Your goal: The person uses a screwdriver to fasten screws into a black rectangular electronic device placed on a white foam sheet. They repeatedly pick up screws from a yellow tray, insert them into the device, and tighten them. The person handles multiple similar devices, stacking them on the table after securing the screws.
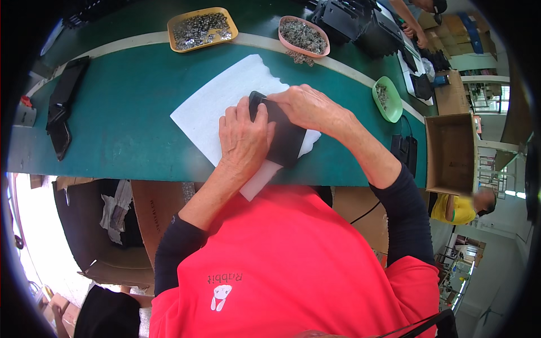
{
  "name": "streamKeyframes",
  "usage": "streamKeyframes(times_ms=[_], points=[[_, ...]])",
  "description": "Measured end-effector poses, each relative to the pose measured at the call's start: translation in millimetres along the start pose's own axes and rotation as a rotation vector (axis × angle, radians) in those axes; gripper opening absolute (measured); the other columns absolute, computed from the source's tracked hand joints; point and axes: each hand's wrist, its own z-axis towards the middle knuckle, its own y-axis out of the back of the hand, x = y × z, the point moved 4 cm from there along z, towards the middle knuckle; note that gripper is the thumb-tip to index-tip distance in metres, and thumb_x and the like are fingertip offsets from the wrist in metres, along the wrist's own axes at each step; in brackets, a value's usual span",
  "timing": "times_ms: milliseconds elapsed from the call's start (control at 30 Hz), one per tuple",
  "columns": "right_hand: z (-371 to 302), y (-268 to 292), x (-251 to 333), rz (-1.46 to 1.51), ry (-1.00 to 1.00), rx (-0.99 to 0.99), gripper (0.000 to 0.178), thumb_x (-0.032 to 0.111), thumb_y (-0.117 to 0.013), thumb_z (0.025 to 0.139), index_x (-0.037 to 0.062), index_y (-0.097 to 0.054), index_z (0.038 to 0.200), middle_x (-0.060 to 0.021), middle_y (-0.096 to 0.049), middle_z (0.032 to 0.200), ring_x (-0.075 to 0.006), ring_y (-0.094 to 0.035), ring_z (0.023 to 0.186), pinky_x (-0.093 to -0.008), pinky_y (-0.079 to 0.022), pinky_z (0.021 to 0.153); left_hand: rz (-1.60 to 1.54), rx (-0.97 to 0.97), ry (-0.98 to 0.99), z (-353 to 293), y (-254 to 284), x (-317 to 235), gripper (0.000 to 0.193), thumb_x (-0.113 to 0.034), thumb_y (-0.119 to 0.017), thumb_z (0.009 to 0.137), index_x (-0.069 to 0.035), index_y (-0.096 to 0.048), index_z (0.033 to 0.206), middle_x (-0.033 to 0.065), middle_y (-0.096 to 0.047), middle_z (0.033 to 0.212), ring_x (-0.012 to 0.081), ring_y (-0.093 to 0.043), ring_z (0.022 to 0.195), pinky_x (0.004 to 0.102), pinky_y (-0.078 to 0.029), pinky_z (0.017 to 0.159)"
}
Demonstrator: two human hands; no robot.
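A flat black panel-like part (286, 139) lies on a torn-edged white foam sheet (205, 110) on the green table. My left hand (243, 138) grips the panel from its left side, thumb and fingers pressed on its upper end. At that end's corner, my right hand (307, 107) is closed in a pinch, thumb and forefinger together. A small light-coloured bit shows by those fingertips, too small to name. Both hands cover much of the panel's upper half.
Small metal pieces fill a yellow tray (228, 35) and a pink tray (321, 49); a green tray (394, 104) holds fewer. A black folded part (63, 107) lies left. Black housings (344, 22) and an open carton (451, 183) stand right. Another person's hands (416, 35) work beyond.
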Motion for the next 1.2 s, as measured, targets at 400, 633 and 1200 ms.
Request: streamKeyframes(times_ms=[400,633,1200], points=[[-5,1,14,-0.039,-0.159,0.098,0.034,0.005,-0.053,0.084,0.0057,-0.068,0.115,-0.0239,-0.069,0.093,-0.0398,-0.067,0.088,-0.0474,-0.054,0.078,-0.019,0.030,0.023,1,1,0,0.044,-0.020,-0.076,0.077,-0.007,-0.066,0.118,0.0178,-0.053,0.125,0.0334,-0.054,0.103,0.0426,-0.047,0.084],[-4,-4,-2,0.165,-0.183,0.016,0.030,0.003,-0.049,0.089,0.0013,-0.064,0.115,-0.0279,-0.064,0.088,-0.0453,-0.063,0.087,-0.0464,-0.052,0.075,-0.042,0.044,0.018,3,0,0,0.044,-0.019,-0.076,0.076,-0.006,-0.066,0.117,0.0186,-0.052,0.124,0.0333,-0.053,0.103,0.0415,-0.047,0.084],[27,17,22,-0.131,-0.224,0.322,0.030,0.001,-0.048,0.081,0.0038,-0.070,0.101,-0.0244,-0.067,0.091,-0.0378,-0.066,0.091,-0.0441,-0.054,0.076,-0.090,-0.023,-0.055,8,-1,0,0.045,-0.015,-0.075,0.071,0.003,-0.064,0.111,0.0215,-0.053,0.116,0.0328,-0.053,0.094,0.0410,-0.046,0.074]])
